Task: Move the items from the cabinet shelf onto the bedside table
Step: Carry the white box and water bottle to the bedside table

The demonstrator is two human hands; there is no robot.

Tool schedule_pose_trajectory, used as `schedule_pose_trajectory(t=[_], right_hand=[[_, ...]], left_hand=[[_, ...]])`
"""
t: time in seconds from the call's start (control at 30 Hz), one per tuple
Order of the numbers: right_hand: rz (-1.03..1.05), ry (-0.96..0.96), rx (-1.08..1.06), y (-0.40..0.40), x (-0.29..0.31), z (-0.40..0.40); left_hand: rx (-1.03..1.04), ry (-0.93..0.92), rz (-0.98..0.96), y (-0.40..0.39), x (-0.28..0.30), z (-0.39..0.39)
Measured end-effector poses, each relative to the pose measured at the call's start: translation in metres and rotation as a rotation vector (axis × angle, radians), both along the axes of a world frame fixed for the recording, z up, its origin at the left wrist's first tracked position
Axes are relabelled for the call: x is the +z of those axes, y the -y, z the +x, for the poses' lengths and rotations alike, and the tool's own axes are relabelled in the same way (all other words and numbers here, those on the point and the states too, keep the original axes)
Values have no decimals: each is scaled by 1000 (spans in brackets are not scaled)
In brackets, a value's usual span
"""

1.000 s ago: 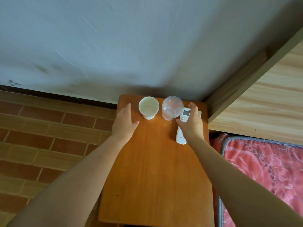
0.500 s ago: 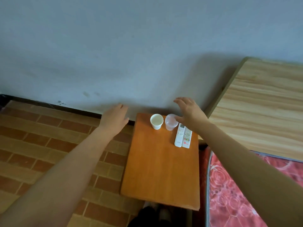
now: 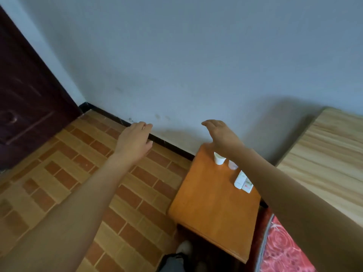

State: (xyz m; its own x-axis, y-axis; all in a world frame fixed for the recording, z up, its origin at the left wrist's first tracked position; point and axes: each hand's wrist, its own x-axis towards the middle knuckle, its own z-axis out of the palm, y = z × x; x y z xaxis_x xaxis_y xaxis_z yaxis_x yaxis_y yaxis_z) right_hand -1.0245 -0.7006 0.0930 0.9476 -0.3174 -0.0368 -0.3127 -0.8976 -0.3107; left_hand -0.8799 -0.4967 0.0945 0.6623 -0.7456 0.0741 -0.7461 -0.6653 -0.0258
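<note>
Both hands empty: left hand (image 3: 135, 141) spread flat, palm down, over the brick-pattern floor (image 3: 64, 173), well clear of the furniture; right hand (image 3: 220, 132) likewise unclenched, fingers extended, raised above the far corner of the bedside table (image 3: 206, 211), holding nothing. Items on the table, all grouped along its far right edge near the wall: one white paper cup (image 3: 219, 159), upright, mouth up, nearest the far edge; one clear plastic cup (image 3: 232, 165) just beside it, partly hidden by the right forearm, possibly inverted, though the view is too poor to be sure; two white remote controls (image 3: 243, 181) lying flat side by side, touching or nearly so, along the right edge. Handling notes, by judgement: both cups light, thin-walled, easily crushed or tipped, best taken around the side wall with gentle pressure, not by the rim; remotes rigid, smooth-cased, moderately light, best pinched across the long sides at mid-length. Near half of the tabletop is bare. Surroundings: wooden headboard panel (image 3: 330, 154) and red patterned mattress (image 3: 284, 248) to the right, dark door (image 3: 29, 91) at far left. Cabinet shelf not in view.
</note>
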Motion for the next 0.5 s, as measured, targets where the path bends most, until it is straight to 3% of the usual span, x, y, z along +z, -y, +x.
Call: schedule_pose_trajectory(t=[0.27, 0.5], right_hand=[[-13, -12, 331, -102, 4, 53], [28, 33, 638, -245, 9, 105]], left_hand=[[304, -13, -35, -146, 0, -7], [681, -25, -56, -304, 8, -41]])
